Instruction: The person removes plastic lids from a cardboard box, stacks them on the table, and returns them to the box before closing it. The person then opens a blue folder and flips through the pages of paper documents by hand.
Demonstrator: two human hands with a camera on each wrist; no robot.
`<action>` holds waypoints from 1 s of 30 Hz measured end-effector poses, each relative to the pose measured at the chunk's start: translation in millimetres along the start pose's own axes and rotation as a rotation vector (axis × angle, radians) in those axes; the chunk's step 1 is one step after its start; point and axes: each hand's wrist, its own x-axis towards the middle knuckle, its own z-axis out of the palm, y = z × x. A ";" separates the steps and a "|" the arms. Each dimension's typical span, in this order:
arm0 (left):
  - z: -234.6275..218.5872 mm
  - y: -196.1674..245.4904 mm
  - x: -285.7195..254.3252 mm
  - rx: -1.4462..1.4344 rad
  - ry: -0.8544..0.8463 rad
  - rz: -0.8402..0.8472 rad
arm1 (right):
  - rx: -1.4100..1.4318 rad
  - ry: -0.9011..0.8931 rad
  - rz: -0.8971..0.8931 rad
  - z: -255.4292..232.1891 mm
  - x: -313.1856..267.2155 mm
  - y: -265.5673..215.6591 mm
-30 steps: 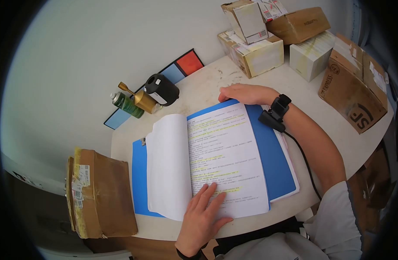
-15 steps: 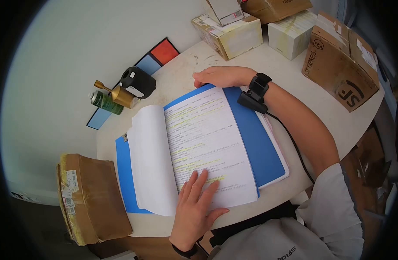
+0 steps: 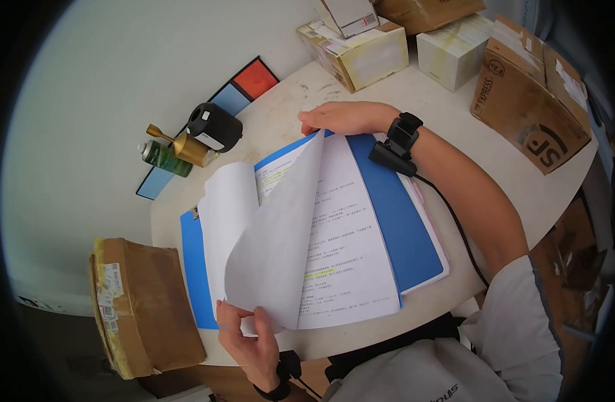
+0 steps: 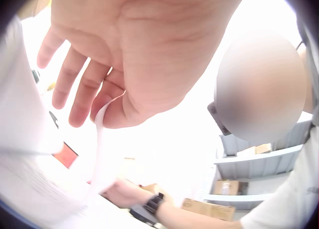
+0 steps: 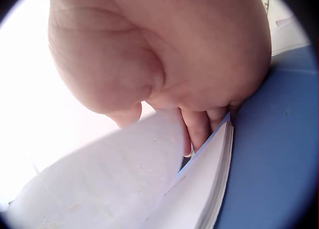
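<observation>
A thick stack of printed sheets with yellow highlighting lies spread open on a blue folder (image 3: 414, 244). At the stack's lower edge my left hand (image 3: 250, 345) pinches one page (image 3: 277, 248), which curls up and over to the left. In the left wrist view, thumb and forefinger grip the page edge (image 4: 101, 134), while the other fingers are spread. Previously turned pages (image 3: 228, 194) bulge in a roll on the left. My right hand (image 3: 351, 117) rests at the folder's top edge, its fingers reaching down beside the sheets (image 5: 214, 174) in the right wrist view.
On the left stands a brown carton (image 3: 150, 305). A green can (image 3: 165, 159), a gold-coloured container (image 3: 192, 149) and a black cylinder (image 3: 215, 127) line the wall side. More boxes, among them a large brown carton (image 3: 532, 97), occupy the far right. A cable (image 3: 448, 211) trails from my right wrist.
My left hand has gone from lying flat on the page to pinching its lower edge, lifting it leftward and uncovering the sheet beneath. The right hand stays at the folder's top. The head view has shifted.
</observation>
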 end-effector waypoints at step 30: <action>13.3 -0.9 -3.1 -0.183 0.154 -0.068 | 0.166 -0.007 0.038 -1.9 -7.7 -4.6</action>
